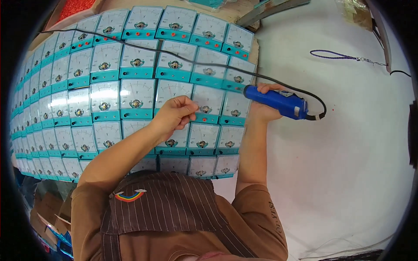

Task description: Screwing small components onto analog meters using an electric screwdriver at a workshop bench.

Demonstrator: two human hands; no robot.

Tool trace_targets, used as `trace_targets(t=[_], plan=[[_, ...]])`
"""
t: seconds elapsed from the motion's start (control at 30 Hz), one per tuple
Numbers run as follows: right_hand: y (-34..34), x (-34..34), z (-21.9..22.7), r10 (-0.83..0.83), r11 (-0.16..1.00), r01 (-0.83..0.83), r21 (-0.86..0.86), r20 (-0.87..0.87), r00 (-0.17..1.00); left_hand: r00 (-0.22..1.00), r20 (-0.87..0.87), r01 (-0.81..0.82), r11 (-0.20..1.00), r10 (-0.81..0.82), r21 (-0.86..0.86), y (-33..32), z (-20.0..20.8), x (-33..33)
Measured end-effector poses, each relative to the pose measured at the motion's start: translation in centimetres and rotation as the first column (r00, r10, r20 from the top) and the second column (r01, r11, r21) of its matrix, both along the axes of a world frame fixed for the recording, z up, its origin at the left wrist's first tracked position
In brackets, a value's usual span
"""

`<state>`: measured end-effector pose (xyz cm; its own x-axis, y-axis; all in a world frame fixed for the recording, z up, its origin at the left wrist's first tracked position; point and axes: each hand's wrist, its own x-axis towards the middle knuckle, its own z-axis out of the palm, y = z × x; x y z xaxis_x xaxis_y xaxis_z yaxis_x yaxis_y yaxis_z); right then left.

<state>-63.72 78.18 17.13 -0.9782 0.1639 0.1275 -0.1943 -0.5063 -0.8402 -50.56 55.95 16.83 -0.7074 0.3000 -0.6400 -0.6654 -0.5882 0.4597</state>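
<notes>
Rows of analog meters (138, 93) with white dial faces and teal bases are packed side by side in front of me. My left hand (176, 114) is over the middle rows, thumb and fingertips pinched together; whatever they hold, if anything, is too small to make out. Just beside the pinch is a meter (204, 104) with a red terminal on its base. At the right edge of the rows, my right hand (266, 112) is wrapped around a blue electric screwdriver (278, 102). Its tip points left, over the meters.
A black cable (187, 59) runs from the screwdriver's rear leftward across the upper rows. A tray of small red parts (75, 8) sits at the far left. A dark cord loop (333, 54) hangs at the right near a metal frame (378, 26). Cardboard boxes (48, 209) lie lower left.
</notes>
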Motion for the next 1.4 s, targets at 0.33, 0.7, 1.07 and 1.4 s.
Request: trace_targets(t=[0.33, 0.7, 1.07, 1.4], plan=[[-3.3, 3.9, 6.9, 0.575, 0.734, -0.608, -0.302, -0.198, 0.794, 0.982, -0.019, -0.182, 0.971, 0.187, 0.155, 1.7, 0.8, -1.1], [-5.0, 3.2, 3.5, 0.197, 0.974, -0.207, -0.09, -0.11, 0.974, 0.974, 0.068, -0.219, 0.976, 0.218, 0.006, -1.1, -0.4, 0.0], [-5.6, 1.9, -0.3, 0.298, 0.953, -0.291, 0.082, -0.09, 0.95, 0.998, -0.031, -0.063, 0.997, 0.062, -0.043, -2.3, -0.8, 0.9], [-3.6, 0.7, 1.8, 0.229, 0.954, -0.228, -0.193, -0.017, 0.973, 0.992, 0.002, -0.124, 0.992, 0.124, 0.028, -2.5, -0.9, 0.7]])
